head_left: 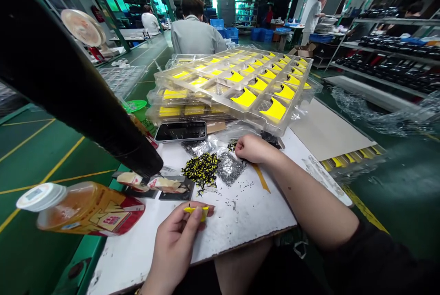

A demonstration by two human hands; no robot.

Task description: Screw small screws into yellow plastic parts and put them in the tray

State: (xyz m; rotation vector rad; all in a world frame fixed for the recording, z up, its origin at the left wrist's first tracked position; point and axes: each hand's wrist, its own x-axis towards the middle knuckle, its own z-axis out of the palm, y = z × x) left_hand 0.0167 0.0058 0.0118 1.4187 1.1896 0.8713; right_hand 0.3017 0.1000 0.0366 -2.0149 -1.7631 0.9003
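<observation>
Between the thumb and fingers of my left hand (178,235) is a small yellow plastic piece (202,213), held above the front of the white board (227,240). My right hand (250,147) is over the back of the board with its fingers curled together, at a small heap of dark bits (233,144); anything in the fingertips is hidden. Close by lie a mound of tiny black-and-yellow parts (201,169) and a pile of small silvery pieces (229,168). A few tiny black bits (237,189) are scattered in front of them.
Stacked clear trays (220,93) hold yellow pieces behind the board. A phone (181,131) leans before them. At left are a drink bottle (92,208), small wrapped packets (167,185) and a thick black tube (85,89) slanting across. A person (195,34) sits ahead, back turned.
</observation>
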